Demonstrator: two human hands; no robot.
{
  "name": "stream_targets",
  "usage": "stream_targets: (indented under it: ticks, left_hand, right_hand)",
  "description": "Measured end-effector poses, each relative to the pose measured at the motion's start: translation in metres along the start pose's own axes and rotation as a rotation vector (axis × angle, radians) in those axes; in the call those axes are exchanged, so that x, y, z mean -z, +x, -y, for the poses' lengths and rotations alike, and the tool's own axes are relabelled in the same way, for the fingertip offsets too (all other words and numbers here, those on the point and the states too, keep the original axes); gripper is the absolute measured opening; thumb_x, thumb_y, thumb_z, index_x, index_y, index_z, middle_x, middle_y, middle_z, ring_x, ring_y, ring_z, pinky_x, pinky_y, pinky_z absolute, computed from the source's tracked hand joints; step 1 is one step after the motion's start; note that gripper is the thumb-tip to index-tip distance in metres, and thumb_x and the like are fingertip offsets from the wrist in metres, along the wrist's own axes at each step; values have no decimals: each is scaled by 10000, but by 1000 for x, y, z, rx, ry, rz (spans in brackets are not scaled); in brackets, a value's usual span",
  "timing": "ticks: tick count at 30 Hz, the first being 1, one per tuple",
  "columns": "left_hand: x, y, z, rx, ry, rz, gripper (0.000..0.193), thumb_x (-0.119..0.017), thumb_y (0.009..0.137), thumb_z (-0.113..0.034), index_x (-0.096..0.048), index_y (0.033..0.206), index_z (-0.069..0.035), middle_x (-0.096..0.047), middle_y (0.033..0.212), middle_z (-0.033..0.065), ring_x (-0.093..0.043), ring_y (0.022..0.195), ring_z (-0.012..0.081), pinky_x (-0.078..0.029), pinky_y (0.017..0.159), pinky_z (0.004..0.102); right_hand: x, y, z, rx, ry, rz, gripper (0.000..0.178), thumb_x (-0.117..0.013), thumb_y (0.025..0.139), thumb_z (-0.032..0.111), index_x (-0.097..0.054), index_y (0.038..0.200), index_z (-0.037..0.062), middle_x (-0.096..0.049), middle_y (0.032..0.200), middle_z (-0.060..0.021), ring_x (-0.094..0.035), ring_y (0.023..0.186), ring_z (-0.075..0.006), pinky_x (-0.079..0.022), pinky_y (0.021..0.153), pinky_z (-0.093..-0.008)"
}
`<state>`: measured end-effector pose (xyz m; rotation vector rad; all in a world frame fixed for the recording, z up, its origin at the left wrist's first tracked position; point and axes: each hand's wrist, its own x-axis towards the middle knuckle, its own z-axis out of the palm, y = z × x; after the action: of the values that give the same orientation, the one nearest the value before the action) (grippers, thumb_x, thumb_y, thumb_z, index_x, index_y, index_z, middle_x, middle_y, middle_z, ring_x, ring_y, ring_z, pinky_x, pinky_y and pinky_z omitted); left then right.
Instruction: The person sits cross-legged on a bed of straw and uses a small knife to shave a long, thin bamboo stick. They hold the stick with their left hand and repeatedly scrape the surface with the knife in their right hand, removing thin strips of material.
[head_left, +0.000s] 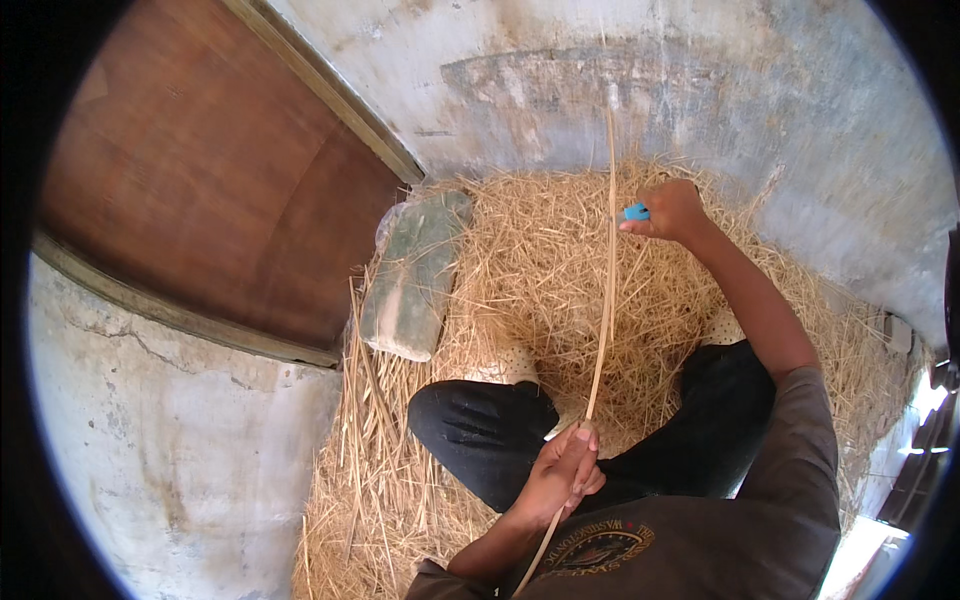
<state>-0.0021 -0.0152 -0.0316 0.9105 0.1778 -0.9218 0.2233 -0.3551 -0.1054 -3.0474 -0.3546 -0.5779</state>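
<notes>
A long, thin, pale cane-like strip (606, 325) runs from my lap up toward the far wall, and it looks split into more than one strand along its upper part. Low in the view, my left hand (566, 470) is closed around it in front of my body. Farther out, at the end of my stretched arm, my right hand (674, 212) is closed on a small blue tool (636, 212). The tool's tip is right beside the strip; any blade is hidden or too small to make out.
Straw-like shavings (540, 250) cover the floor around my bent legs (480, 430). To the left lies a greenish stone slab (415, 280), with longer loose strips (375, 420) below it. A brown door (230, 170) and stained plaster walls (760, 110) close in the space.
</notes>
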Motion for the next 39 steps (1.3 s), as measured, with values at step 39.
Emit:
stream_targets:
  ticks: [39]
  left_hand:
    - [5,-11,-15,-154,-29,-52,270,-330,1038,-252,-454,891,-62,-291,448,-14,-209,317,80,-242,414,230]
  right_hand:
    - [69,-57,105,119,355,-93,555,-555,815,636,-551,697,94,-532,525,-72,-552,445,-248,-399,444,-392]
